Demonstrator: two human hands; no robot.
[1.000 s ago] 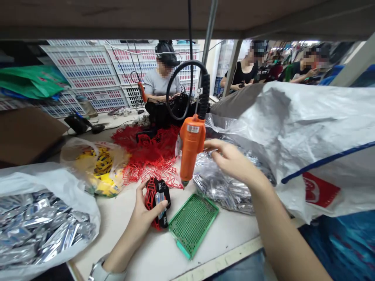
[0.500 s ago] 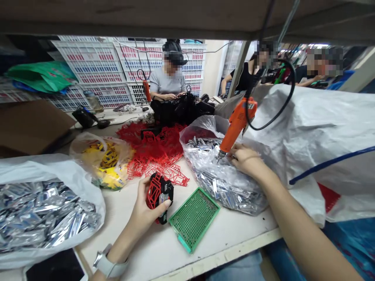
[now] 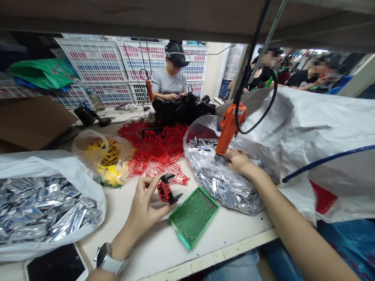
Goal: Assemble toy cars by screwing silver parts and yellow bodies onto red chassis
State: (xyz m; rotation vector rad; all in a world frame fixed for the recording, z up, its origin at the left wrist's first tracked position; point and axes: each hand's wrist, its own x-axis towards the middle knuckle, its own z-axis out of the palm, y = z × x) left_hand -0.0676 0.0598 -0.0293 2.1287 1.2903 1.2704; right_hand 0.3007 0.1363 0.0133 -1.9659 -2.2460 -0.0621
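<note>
My left hand holds a small red and black plastic part by its fingertips, just above the white table and left of a green perforated tray. My right hand reaches into a clear bag of shiny silver packets, fingers curled down among them; what they grip is hidden. An orange electric screwdriver hangs on a black cable beside that hand, its tip close to the fingers.
A pile of red lattice parts lies behind. A bag of yellow pieces and a white bag of silver packets sit left. A big white sack fills the right. A phone lies near the edge. Other people work opposite.
My left hand has turned the red and black part, now pinched in the fingertips. My right hand went from the screwdriver into the packet bag. The screwdriver swung right.
</note>
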